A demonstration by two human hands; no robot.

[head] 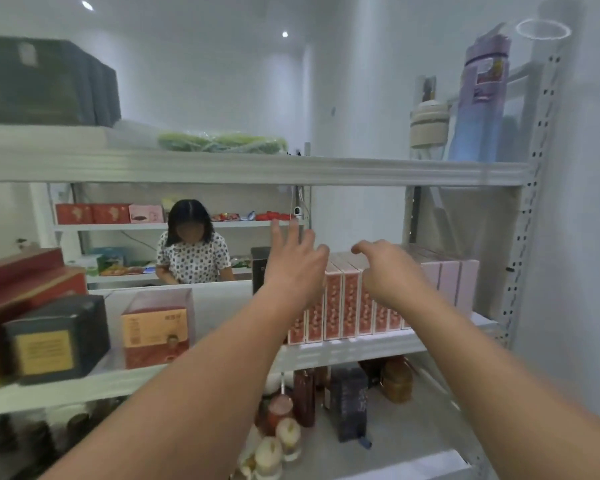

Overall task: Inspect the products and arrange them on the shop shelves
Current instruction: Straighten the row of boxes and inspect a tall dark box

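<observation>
Left of the fingers stand a dark box (56, 341) and an orange-red box (156, 327) (labels too blurred to read), the left hand (295, 268) spreads straight, empty fingers, and the right hand (392, 275) hangs loosely curled, grasping nothing, over the red-patterned boxes (347, 306) on the middle shelf (361, 348).

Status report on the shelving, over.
Left hand open, right hand loosely curled, both empty. Red boxes upright in a row under them. Black box left of row.

red-patterned boxes (340, 306); pink boxes (454, 282)
</observation>
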